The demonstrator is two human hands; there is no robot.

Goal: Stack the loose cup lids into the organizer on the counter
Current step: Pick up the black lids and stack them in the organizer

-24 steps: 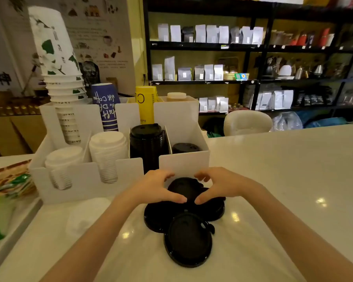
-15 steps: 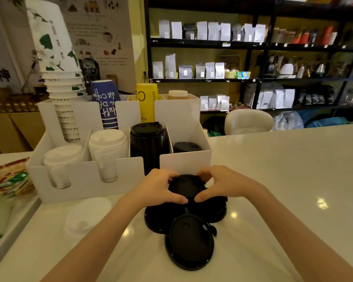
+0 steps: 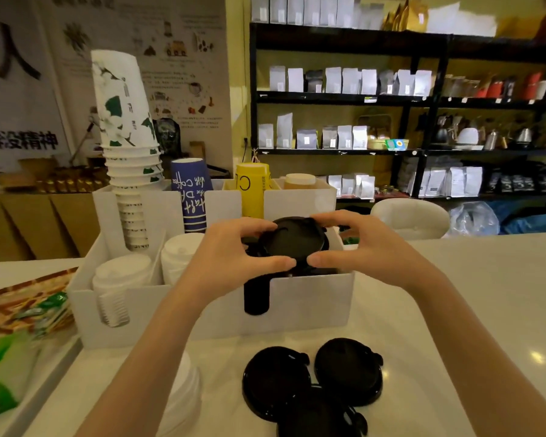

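Note:
A black cup lid (image 3: 292,239) is held level between my left hand (image 3: 234,252) and my right hand (image 3: 356,244), fingers pinching its rim from both sides. It hovers over the right-hand front compartments of the white organizer (image 3: 316,298), just above a stack of black lids (image 3: 256,296) seen through a front slot. Three loose black lids (image 3: 309,383) lie overlapping on the counter in front of the organizer. Two stacks of white lids (image 3: 120,279) fill the organizer's left compartments.
Tall stacks of paper cups (image 3: 126,130), a blue cup (image 3: 191,197) and a yellow cup (image 3: 254,192) stand in the organizer's back row. A white lid (image 3: 186,392) lies under my left forearm. A tray with green packets (image 3: 10,351) sits at the left. Shelves stand behind the counter.
Both hands have lifted one black lid off the pile on the counter and carried it up and forward over the organizer. The camera has tilted, so the remaining lids sit lower in view.

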